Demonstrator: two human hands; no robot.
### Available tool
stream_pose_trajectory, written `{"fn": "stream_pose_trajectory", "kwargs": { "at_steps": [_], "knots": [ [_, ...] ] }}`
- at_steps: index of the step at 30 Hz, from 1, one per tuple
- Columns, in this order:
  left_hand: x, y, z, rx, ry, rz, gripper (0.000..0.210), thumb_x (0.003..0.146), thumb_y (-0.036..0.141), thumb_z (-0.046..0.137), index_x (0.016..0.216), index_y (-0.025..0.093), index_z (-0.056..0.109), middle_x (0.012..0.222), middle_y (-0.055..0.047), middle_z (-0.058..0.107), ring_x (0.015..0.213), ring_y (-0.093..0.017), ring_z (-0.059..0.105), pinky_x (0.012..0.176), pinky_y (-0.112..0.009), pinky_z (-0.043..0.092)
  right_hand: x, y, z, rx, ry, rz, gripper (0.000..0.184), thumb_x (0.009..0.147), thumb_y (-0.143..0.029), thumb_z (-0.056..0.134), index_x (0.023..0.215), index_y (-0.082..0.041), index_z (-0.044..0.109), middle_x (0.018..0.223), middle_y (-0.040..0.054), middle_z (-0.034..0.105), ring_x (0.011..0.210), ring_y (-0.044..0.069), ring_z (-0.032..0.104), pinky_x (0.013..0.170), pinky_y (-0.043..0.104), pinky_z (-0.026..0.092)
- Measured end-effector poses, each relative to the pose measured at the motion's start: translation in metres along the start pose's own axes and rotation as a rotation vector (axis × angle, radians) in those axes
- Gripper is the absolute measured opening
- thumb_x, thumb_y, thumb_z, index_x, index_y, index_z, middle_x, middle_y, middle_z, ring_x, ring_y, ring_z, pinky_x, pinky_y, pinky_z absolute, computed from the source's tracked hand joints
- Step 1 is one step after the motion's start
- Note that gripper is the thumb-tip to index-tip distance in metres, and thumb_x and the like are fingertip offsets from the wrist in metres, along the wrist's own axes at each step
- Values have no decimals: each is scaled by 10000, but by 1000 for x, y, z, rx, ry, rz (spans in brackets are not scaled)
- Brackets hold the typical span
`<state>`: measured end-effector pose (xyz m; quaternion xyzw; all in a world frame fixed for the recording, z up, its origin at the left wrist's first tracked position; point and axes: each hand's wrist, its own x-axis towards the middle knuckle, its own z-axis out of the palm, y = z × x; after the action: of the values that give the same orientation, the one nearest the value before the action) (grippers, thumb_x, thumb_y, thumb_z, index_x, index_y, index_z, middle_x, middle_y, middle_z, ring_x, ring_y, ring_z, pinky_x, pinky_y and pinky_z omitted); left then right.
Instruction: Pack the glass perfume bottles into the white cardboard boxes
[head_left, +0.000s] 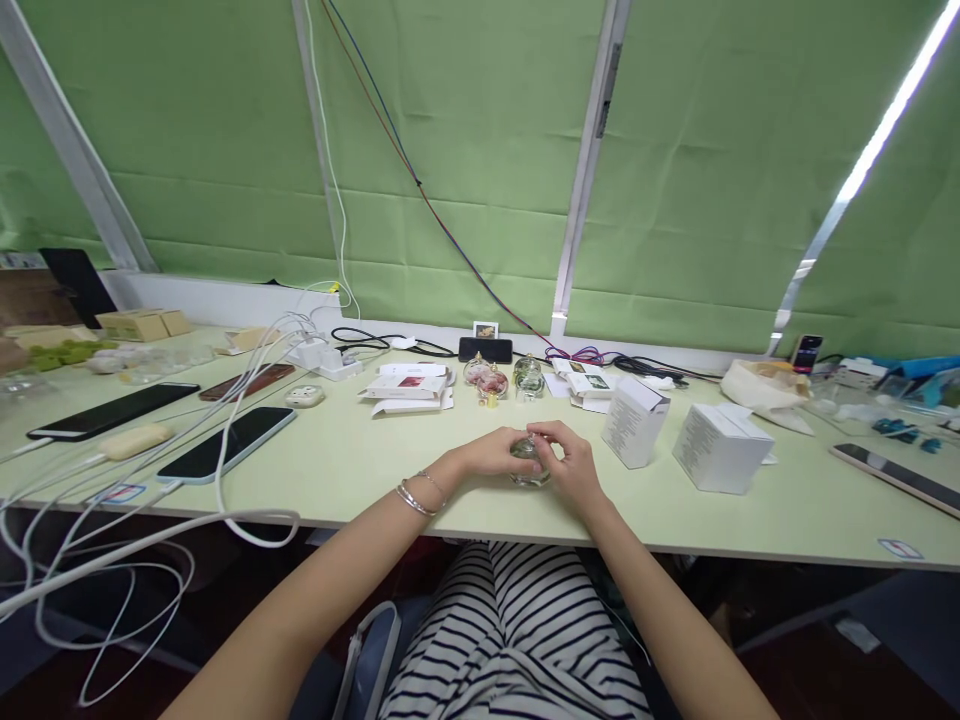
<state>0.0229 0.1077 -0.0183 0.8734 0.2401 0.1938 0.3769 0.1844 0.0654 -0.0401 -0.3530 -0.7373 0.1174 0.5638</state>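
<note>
Near the table's front edge stands a small round glass bottle [531, 472] with greenish contents, partly covered by fingers. My left hand [498, 452] is closed around its left side. At the top and right of the bottle, my right hand [568, 462] pinches around the neck; any small part between those fingertips is hidden. Farther back are similar glass bottles: pinkish ones [491, 383] and greenish ones [529, 380]. To the right of my hands stand two white printed boxes, a narrower one [631, 430] and a wider one [720, 455].
Flattened white cartons [409, 388] lie back left, others [591, 388] back right. A dark phone [486, 350] leans at the back. Left are phones [229, 445], white cables [225, 480] and a power strip [326, 360]. A cloth bag [763, 390] and another phone [900, 475] lie right.
</note>
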Motion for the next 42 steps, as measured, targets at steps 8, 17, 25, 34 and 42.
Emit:
{"fn": "stream_pose_trajectory", "kwargs": {
  "at_steps": [8,17,25,34,42],
  "knots": [
    [0,-2,0,26,0,0,418,761,457,575,993,110,601,853,-59,617,774,-159,558,675,-243,425,1,2,-2,70,-19,58,197,822,-290,500,928,-208,645,906,38,672,850,167,621,738,295,508],
    [0,-1,0,22,1,4,357,760,433,582,934,122,599,831,-45,615,755,-153,560,667,-238,426,-2,3,0,60,-4,3,172,823,-250,505,923,-212,640,911,41,671,873,168,615,733,294,504],
    [0,-1,1,18,-5,-14,345,763,419,582,933,120,594,802,-44,608,738,-153,561,678,-252,432,-3,4,0,66,8,-23,166,818,-208,498,908,-216,637,934,40,668,872,159,616,746,290,506],
    [-1,0,1,-27,-9,-10,319,764,404,586,912,121,596,787,-42,613,713,-142,561,678,-255,439,-2,1,-1,55,9,-31,157,809,-200,505,889,-217,639,920,36,671,835,152,617,739,290,505],
    [-1,3,2,-59,-19,-37,306,753,405,594,868,121,603,759,-34,605,696,-137,556,653,-241,429,1,-1,0,89,5,-1,154,776,-175,508,840,-206,645,864,32,668,817,155,613,690,272,494]
  ]
}}
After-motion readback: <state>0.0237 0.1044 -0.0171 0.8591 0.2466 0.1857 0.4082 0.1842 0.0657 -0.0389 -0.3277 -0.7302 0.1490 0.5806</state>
